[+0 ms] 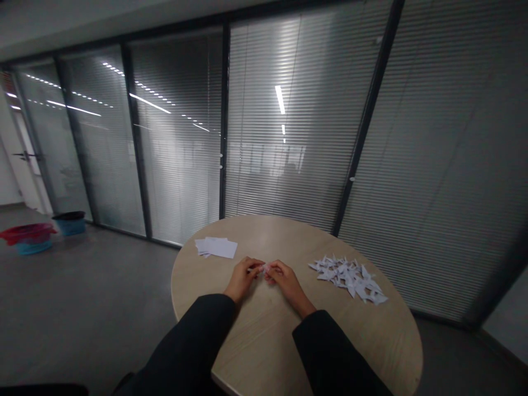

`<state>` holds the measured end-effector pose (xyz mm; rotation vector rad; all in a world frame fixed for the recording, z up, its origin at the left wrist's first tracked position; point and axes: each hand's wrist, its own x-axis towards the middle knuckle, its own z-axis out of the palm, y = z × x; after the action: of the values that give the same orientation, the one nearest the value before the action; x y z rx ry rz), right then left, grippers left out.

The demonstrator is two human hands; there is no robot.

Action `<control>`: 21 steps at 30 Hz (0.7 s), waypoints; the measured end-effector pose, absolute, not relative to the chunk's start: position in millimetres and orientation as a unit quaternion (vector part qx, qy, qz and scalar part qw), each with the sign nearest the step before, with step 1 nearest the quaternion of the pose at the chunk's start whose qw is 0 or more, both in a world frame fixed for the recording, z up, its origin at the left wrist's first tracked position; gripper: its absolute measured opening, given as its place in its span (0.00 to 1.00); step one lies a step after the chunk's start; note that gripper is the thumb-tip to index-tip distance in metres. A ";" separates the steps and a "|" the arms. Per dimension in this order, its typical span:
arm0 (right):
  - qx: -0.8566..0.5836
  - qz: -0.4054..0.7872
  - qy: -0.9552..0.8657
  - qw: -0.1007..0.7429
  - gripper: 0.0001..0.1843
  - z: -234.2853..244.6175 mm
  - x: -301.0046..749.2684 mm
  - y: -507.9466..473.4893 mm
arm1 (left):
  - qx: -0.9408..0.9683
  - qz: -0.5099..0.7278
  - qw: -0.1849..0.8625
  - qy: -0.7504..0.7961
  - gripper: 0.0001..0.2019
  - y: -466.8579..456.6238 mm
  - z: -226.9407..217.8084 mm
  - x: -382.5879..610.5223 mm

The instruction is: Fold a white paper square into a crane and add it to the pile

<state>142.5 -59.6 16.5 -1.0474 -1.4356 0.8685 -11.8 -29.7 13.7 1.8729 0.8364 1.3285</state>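
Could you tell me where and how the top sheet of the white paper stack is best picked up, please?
Probably pinch the top sheet's near right corner on the paper stack, coming from the left hand side; it lies flat, that corner nearest and unobstructed.

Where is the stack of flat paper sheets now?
In the head view, the stack of paper sheets lies on the round table, at its far left edge, just beyond the left hand. The folded paper pile lies opposite, on the right.
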 end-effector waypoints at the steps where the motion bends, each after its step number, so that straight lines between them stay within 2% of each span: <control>1: -0.439 0.377 -0.600 0.552 0.16 16.1 142.5 -59.2 | 0.722 0.511 0.340 0.319 0.15 -29.2 13.0 -12.1; 11: -0.429 0.412 -0.575 0.561 0.21 14.4 143.5 -56.0 | 0.732 0.504 0.359 0.285 0.21 -26.7 8.4 -9.1; 21: -0.412 0.391 -0.595 0.568 0.20 13.9 142.8 -54.5 | 0.734 0.479 0.381 0.294 0.25 -34.7 17.7 -7.6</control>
<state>142.8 -54.5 13.9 -0.9689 -1.3989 0.9179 -7.6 -34.7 17.7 1.8734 0.7507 1.2237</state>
